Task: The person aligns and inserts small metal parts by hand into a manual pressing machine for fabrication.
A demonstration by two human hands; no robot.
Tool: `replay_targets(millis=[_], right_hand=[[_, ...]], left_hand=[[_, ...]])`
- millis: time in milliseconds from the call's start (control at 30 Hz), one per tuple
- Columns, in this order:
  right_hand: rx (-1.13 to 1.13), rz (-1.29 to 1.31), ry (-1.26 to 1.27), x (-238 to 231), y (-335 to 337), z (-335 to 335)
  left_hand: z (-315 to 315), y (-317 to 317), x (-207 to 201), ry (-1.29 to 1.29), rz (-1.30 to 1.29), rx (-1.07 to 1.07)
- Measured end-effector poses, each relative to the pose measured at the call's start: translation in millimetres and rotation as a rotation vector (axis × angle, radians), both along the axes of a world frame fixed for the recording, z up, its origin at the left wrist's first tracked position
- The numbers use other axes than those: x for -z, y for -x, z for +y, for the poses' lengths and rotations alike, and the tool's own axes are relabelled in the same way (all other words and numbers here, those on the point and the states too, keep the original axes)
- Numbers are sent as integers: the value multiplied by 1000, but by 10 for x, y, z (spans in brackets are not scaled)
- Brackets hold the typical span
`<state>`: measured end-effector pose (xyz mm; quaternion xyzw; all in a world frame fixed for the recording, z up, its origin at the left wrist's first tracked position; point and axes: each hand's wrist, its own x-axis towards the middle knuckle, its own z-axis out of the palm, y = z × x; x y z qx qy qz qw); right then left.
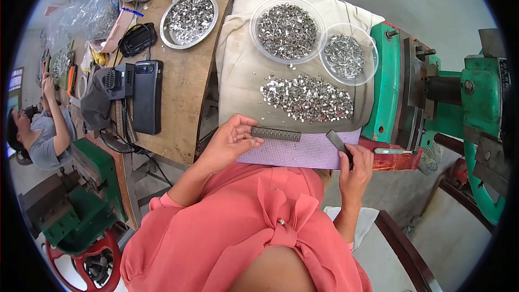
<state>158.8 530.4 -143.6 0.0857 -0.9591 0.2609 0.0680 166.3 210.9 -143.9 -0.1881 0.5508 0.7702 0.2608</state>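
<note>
Her left hand [230, 141] pinches the end of a narrow dark toothed metal strip [276, 133] lying along the far edge of a lilac checked cloth [303, 153]. The right hand [357, 167] is closed around a flat dark metal bar [337, 141], tilted at the cloth's right edge. Just beyond, a loose heap of small silvery metal pieces [308, 97] covers the beige cloth pad [240, 70], leaving bare room to its left.

I am wearing a coral-pink top [243, 238]. A lilac checked cloth [292, 154] is lying near me, silver metal pieces [308, 97] are glinting beyond, and a green press [386, 86] is standing right.
</note>
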Motion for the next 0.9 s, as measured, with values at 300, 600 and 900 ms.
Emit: replay_targets(millis=[300, 600, 900], right_hand=[[-239, 9, 203, -160, 210, -647], [-458, 16, 186, -52, 335, -1023], [-455, 2, 193, -65, 304, -967]], left_hand=[[4, -4, 9, -6, -5, -9], [-6, -47, 66, -37, 9, -58], [-16, -56, 153, -29, 65, -34]])
